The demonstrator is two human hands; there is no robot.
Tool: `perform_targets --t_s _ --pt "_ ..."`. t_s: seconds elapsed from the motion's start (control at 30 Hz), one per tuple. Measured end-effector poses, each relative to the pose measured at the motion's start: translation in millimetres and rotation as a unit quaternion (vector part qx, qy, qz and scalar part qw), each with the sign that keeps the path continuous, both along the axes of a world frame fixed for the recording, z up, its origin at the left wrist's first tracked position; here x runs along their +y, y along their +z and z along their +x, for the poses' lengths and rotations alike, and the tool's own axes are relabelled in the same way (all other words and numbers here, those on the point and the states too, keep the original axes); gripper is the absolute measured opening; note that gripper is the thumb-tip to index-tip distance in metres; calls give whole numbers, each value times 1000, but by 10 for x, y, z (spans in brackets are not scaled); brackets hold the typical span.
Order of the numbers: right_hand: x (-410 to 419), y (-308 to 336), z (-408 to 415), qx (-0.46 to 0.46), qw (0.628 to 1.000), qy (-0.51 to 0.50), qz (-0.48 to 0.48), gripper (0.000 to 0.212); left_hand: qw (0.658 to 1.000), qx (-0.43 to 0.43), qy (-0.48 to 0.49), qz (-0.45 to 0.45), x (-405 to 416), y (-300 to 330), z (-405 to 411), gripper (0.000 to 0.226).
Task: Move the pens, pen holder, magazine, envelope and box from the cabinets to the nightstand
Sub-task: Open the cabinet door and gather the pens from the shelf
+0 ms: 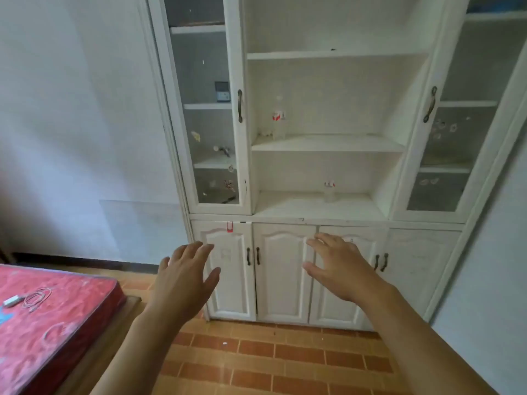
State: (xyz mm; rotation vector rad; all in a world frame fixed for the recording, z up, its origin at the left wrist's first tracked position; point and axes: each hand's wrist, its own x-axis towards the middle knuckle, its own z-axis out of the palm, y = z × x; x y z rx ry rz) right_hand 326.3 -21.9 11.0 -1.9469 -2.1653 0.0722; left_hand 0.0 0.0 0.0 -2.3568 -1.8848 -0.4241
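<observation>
To the far left of the hands lay a red mattress [54,317], carrying a coiled cable [35,297] and a small white adapter [10,301]; it stood well clear of the reach path. Above and left of the left hand rose a glass door [208,109] of the cabinet [328,143], behind which a small dark device [222,92] sat on a shelf.

The left hand [184,280] was held out, palm down, fingers straight and spread, holding nothing. It hung in front of the leftmost lower door [228,269], not visibly touching it. Just right of it, a pair of dark handles [253,256] marked the seam between two doors.

The right hand [339,266] was likewise open and empty, fingers extended toward the third lower door [339,306]; contact could not be confirmed.

None of the pens, holder, magazine, envelope or box was visible. The open shelves above the hands showed only two small clear containers [329,192], too blurred to identify. The task items therefore probably lay behind the closed lower doors, directly ahead of both hands; those doors were the obstruction. The left hand appeared nearer the handles at the seam. The nightstand was out of view.
</observation>
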Motion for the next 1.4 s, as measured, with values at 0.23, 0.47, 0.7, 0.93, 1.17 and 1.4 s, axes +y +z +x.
perform_targets --t_s 0.23,0.47,0.7,0.93,1.17,1.4 --pt "1010 103 411 -11 999 33 11 65 999 -27 19 14 849 77 431 61" --pt "2003 285 757 -22 996 73 38 64 997 -26 54 42 1570 205 708 62" --pt "2798 353 744 -29 993 110 40 65 997 -15 71 41 2089 261 739 62" --pt "3587 387 567 -31 991 117 52 66 997 -5 58 42 2856 201 614 60" --pt "4550 417 324 -30 994 92 48 63 998 -19 16 65 4027 195 369 57" --pt "5485 588 -7 -54 996 59 48 63 996 -1 -45 76 5225 358 213 56"
